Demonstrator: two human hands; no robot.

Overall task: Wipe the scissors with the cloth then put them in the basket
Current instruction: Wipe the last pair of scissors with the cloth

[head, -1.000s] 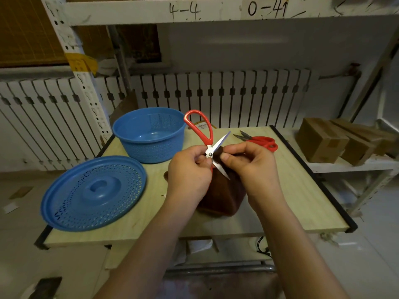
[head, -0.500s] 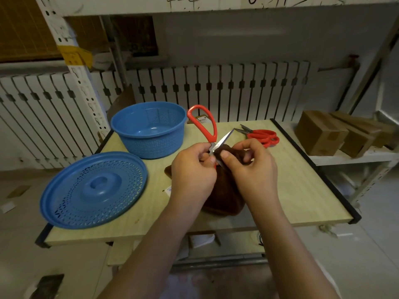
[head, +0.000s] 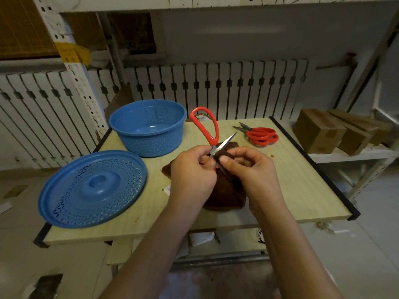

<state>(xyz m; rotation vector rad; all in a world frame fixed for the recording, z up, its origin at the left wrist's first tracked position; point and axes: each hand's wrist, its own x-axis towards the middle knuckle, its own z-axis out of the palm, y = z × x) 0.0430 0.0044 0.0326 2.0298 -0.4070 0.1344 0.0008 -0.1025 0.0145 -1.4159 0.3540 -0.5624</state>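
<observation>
the person stands at the wooden bench (head: 298,190) with the scissors (head: 212,134) raised just above it, blades spread apart. the left hand (head: 192,169) curls around them near the pivot, its grip closed on the metal, so the red loop handle sticks up and away and one blade points out to the right. that seems meant to keep the blades steady and open for cleaning. the right hand (head: 248,167) pinches a fold of the brown cloth (head: 226,190) over the lower blade, thumb on top; the rest of the cloth hangs down onto the bench beneath both hands. i'd say the wiping is under way and not finished. the blue basket (head: 149,128) sits open at the back left, near enough for an easy drop, its lid (head: 90,188) lying flat in front of it. a second pair of red scissors (head: 259,133) lies at the back right, well apart.
</observation>
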